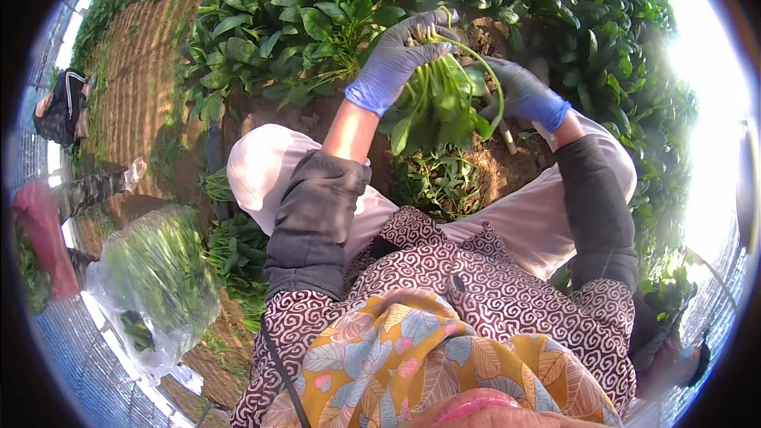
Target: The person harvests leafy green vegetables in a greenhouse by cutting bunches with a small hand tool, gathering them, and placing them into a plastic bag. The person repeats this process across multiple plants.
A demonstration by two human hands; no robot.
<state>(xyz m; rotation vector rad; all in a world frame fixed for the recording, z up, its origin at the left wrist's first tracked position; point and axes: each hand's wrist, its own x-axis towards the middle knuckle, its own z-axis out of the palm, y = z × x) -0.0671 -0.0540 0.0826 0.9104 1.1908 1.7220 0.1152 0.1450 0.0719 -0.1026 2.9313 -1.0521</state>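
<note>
My left hand [401, 59], in a soiled blue glove, grips a bunch of leafy greens [440, 104] by the root ends, with the leaves hanging down. My right hand [526, 92], gloved the same way, is just right of the bunch; its fingers are partly hidden and hold a tool with a thin light handle [507, 134]. One long stem [496, 80] arches from the bunch towards the right hand. Below, between my legs, lies a heap of loose small leaves [437, 181] on the soil.
Dense leafy plants [321, 12] grow ahead and to the right. At left lie piled greens [238, 249] and a clear plastic bag of greens [163, 267]. Ridged bare soil [134, 71] runs farther left, near another person in dark clothing [62, 107] and a person's camouflage sleeve or trouser leg [92, 191].
</note>
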